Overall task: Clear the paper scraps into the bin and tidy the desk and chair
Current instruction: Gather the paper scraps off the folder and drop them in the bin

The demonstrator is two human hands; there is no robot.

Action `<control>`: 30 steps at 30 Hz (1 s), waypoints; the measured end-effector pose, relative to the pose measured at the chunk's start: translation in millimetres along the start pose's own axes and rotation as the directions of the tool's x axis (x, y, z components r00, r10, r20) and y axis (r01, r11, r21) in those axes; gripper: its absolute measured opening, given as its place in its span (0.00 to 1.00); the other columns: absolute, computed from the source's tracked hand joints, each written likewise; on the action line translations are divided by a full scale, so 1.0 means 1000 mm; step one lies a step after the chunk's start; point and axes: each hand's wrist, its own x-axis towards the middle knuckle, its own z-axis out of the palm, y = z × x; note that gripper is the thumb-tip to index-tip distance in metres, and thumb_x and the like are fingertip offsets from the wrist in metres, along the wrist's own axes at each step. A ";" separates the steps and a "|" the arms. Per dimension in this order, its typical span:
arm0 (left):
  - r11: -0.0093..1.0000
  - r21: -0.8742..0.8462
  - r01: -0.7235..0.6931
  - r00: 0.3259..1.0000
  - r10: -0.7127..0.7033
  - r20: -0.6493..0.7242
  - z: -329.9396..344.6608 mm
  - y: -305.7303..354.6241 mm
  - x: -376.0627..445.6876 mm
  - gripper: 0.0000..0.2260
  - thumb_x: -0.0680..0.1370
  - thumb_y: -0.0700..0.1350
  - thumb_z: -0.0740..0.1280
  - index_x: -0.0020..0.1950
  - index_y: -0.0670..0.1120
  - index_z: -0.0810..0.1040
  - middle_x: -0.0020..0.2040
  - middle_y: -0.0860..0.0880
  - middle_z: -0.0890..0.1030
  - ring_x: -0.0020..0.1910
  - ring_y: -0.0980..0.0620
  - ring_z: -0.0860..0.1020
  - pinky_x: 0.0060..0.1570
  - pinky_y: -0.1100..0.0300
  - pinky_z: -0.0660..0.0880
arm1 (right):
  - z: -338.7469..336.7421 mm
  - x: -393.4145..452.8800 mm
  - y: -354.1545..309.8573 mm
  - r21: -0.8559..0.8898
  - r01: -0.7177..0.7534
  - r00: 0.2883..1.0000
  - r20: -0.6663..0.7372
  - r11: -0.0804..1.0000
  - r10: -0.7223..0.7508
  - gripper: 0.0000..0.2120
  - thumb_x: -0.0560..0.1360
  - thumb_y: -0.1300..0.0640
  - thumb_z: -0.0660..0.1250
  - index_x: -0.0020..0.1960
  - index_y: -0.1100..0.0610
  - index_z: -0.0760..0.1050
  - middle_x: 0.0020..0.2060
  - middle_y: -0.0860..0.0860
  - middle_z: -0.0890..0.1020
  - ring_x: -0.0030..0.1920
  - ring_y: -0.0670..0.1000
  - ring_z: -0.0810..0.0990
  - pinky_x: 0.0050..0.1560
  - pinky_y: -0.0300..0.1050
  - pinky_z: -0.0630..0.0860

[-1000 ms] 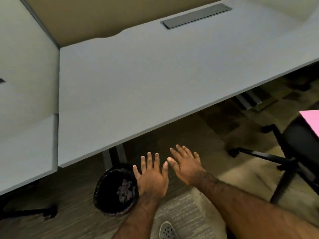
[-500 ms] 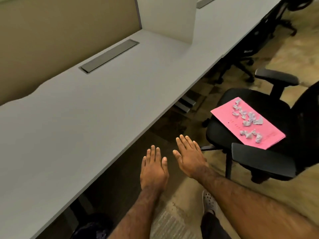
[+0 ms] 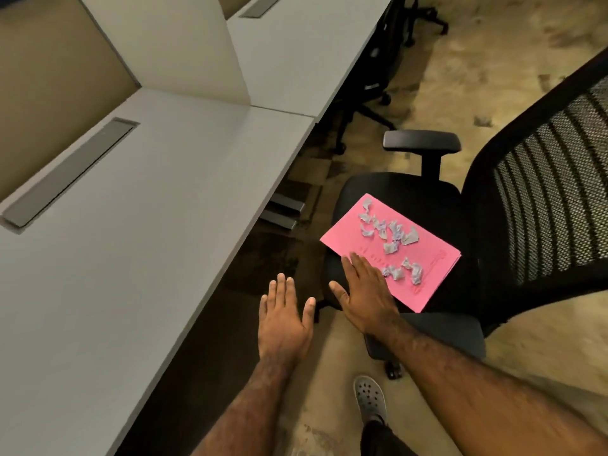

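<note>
A pink sheet (image 3: 424,274) lies on the seat of a black office chair (image 3: 418,199), with several crumpled pale paper scraps (image 3: 391,236) scattered on it. My right hand (image 3: 363,291) is open, fingers spread, its fingertips over the near left corner of the pink sheet. My left hand (image 3: 284,315) is open and empty, hovering over the floor between the grey desk (image 3: 138,225) and the chair. The bin is out of view.
The chair's mesh back (image 3: 543,192) rises at the right, with armrests (image 3: 421,144) far and near. A white divider panel (image 3: 184,51) stands on the desk. A second desk and another chair (image 3: 378,87) lie beyond. My shoe (image 3: 370,398) is on the carpet.
The view has swung right from the bin under the desk to the chair. My right hand has reached forward onto the corner of the pink sheet; both hands stay open.
</note>
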 end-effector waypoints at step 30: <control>0.961 0.026 -0.274 0.953 0.268 0.141 0.192 0.112 0.279 0.38 0.75 0.71 0.48 0.79 0.53 0.45 0.80 0.49 0.47 0.78 0.47 0.47 0.74 0.50 0.46 | 0.089 0.118 0.228 -0.070 -0.394 0.914 -0.135 0.917 0.382 0.53 0.59 0.23 0.63 0.75 0.49 0.52 0.69 0.60 0.66 0.57 0.60 0.72 0.52 0.54 0.74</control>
